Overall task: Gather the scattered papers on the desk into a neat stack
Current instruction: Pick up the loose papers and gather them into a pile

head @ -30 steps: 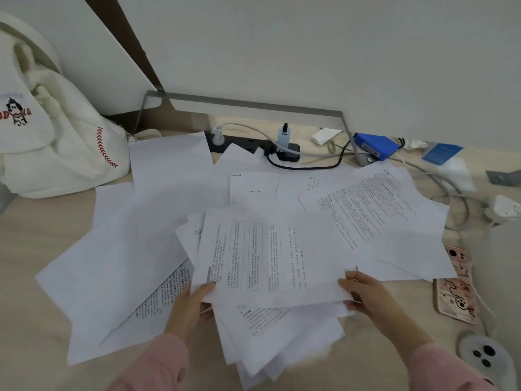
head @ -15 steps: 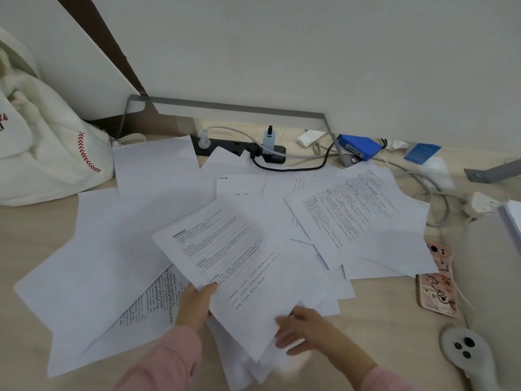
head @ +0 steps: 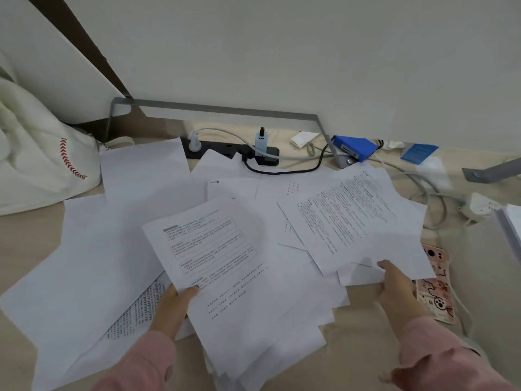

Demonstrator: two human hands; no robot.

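White printed and blank papers lie scattered over the beige desk [head: 25, 249]. My left hand [head: 173, 304] grips the left edge of a gathered bundle of sheets [head: 225, 277] whose top page carries boxed text. My right hand [head: 396, 286] pinches the lower edge of a densely printed sheet [head: 352, 221] on the right, thumb on top. Large blank sheets [head: 93, 263] spread out to the left, and one more printed page [head: 135, 311] peeks out beneath them near my left wrist.
A white cloth bag [head: 42, 165] sits at the left. A black power strip [head: 234, 152] with plugs and cables, a blue box [head: 355, 148] and a grey metal stand [head: 225, 108] line the wall. A pink phone [head: 435, 289] lies right of my right hand.
My right hand left the bundle's lower edge and moved right to the densely printed sheet, taking hold of it. My left hand kept its grip on the bundle.
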